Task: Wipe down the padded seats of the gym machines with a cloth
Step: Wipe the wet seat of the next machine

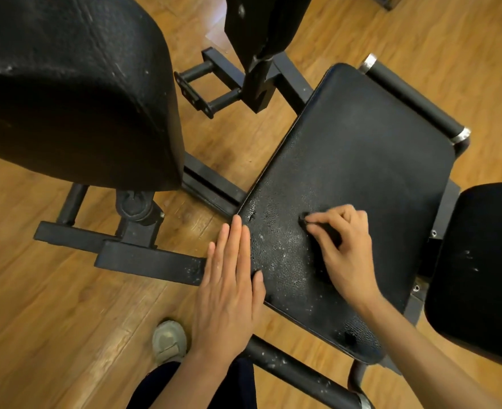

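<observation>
Black vinyl everywhere; nearest, at 6 o'clock, a pale shoe (169, 340) on the wood floor (66, 305). Just above, both hands are on the padded seat (361, 160), centre to 3 o'clock. Left hand (229, 287) lies flat at the seat's left edge, fingers straight and together, thumb on the vinyl, bracing. Right hand (344, 249) has fingers curled, pinching a small dark cloth (317, 225) vs the seat's near half. White specks and wet beads dot the seat's near-left part; far half looks duller, w/ no specks I can make out. To do it well, probably: keep the left hand steady, press the cloth flat not bunched, overlap strokes, near-left specks 1st, then work toward 1 o'clock and the edges. Beyond, a bigger pad (75, 90) at 10 o'clock, another pad (480, 267) at 3, the metal frame (255, 84) at 12.
</observation>
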`<state>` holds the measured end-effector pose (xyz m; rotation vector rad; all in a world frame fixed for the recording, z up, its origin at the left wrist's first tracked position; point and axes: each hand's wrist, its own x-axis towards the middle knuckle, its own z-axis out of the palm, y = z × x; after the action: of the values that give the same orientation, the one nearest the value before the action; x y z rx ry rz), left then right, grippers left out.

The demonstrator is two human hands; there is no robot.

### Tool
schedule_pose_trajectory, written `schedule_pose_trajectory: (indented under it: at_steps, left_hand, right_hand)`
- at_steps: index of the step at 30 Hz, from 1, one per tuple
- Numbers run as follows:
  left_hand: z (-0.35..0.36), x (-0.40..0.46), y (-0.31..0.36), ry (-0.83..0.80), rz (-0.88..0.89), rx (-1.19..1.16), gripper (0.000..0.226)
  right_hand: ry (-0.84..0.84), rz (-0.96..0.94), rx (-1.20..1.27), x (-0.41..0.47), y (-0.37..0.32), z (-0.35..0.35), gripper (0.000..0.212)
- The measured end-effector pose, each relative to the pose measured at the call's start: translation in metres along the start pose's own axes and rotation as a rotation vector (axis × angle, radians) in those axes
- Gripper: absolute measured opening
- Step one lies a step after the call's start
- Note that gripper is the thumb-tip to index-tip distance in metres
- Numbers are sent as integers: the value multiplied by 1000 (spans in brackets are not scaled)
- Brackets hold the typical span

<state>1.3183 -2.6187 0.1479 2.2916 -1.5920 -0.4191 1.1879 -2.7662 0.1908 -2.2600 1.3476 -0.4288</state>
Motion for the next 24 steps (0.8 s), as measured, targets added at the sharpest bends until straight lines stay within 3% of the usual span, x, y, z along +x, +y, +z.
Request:
schedule_pose_trajectory:
  at_steps: [4,6,9,14,19,21,24]
  left_hand:
    - [-1,0,1,-5,-1,33,62]
    - [-2,0,1,-7,-2,34,62]
    - [-1,0,1,10,-1,24,62]
    - [0,0,4,13,-16,22,63]
    - [0,0,4,18,-36,7,62]
    - [0,0,5,37,-56,-19,62]
    - [-2,-2,6,90,-135,-95,61]
  right_hand:
    - [52,-105,13,68,-25,40,4]
    - [18,-133,30,85,-32,46,14]
    - [-9,-185,19,50,-12,23,27]
    - [32,-38,65,6,-2,9,17]
    - [0,-302,85,80,-37,54,12]
    - [-34,-379,93,66,-25,43,13]
    - [-61,-333,101,13,8,4,13]
